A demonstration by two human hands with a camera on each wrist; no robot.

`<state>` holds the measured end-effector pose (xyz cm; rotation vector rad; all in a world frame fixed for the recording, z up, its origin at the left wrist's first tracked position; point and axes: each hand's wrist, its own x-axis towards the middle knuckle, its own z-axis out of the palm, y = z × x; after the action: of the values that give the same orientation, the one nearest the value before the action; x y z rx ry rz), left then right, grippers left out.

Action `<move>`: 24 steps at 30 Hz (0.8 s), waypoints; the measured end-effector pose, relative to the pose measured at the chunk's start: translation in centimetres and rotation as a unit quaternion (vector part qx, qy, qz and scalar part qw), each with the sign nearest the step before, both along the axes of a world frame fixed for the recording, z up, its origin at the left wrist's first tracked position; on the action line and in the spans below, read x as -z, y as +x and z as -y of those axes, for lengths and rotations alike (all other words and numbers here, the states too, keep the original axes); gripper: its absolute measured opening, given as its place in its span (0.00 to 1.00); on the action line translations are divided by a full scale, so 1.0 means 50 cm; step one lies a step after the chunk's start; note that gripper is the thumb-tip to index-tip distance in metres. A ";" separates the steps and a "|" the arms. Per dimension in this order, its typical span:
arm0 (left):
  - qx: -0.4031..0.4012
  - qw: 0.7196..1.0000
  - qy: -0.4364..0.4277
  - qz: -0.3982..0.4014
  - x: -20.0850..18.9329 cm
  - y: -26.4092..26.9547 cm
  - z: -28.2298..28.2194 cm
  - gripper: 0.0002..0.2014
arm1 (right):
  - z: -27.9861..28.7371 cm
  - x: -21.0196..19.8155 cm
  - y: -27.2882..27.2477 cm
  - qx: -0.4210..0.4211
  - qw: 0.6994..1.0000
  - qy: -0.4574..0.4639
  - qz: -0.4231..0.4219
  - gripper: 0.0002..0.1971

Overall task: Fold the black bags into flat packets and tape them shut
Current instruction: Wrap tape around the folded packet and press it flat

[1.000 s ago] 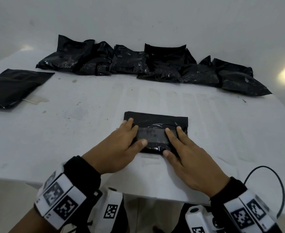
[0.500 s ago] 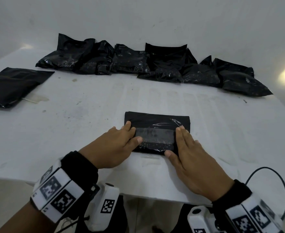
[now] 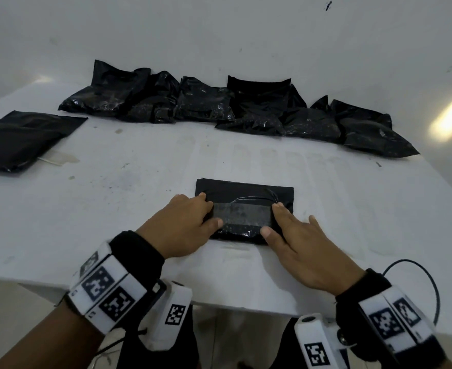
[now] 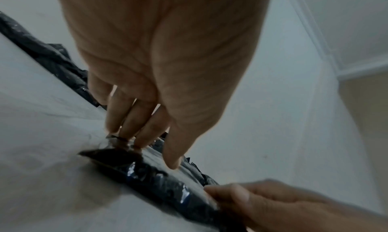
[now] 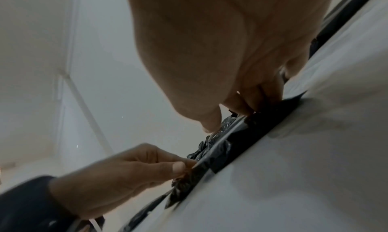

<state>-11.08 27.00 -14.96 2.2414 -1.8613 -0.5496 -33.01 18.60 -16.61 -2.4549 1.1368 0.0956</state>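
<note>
A folded black bag packet [image 3: 246,194] lies flat on the white table [image 3: 139,198] near its front edge. A strip of clear tape [image 3: 242,215] runs across its top. My left hand [image 3: 190,222] presses the packet's left end [image 4: 117,159] with straight fingers, thumb on the near edge. My right hand [image 3: 291,233] lies flat over the right end [image 5: 273,109], fingertips on the tape's right end. The packet's end parts are hidden under my palms.
A row of several crumpled black bags [image 3: 219,110] lines the back of the table by the wall. A flat black bag [image 3: 19,139] lies at the far left. A black cable [image 3: 430,286] loops by my right wrist, off the table's front edge.
Both hands have slid outward along the tape, left hand to the left, right hand to the right, uncovering more of the strip. The packet stays in place.
</note>
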 end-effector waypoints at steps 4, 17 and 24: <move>-0.004 0.988 -0.146 0.049 0.009 -0.031 -0.011 0.12 | 0.001 0.010 -0.005 -0.015 0.997 -0.044 0.056 0.32; 0.125 0.991 0.034 0.035 0.022 -0.083 -0.017 0.33 | -0.036 0.019 0.001 -0.125 0.985 -0.118 -0.001 0.40; 0.070 0.997 0.015 -0.004 0.020 -0.072 -0.024 0.33 | -0.032 -0.013 0.006 -0.109 0.992 -0.051 -0.027 0.36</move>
<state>-14.66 28.20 -15.96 2.1344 -2.0312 -0.6096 -32.72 20.18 -15.94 -2.6762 0.9118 0.1729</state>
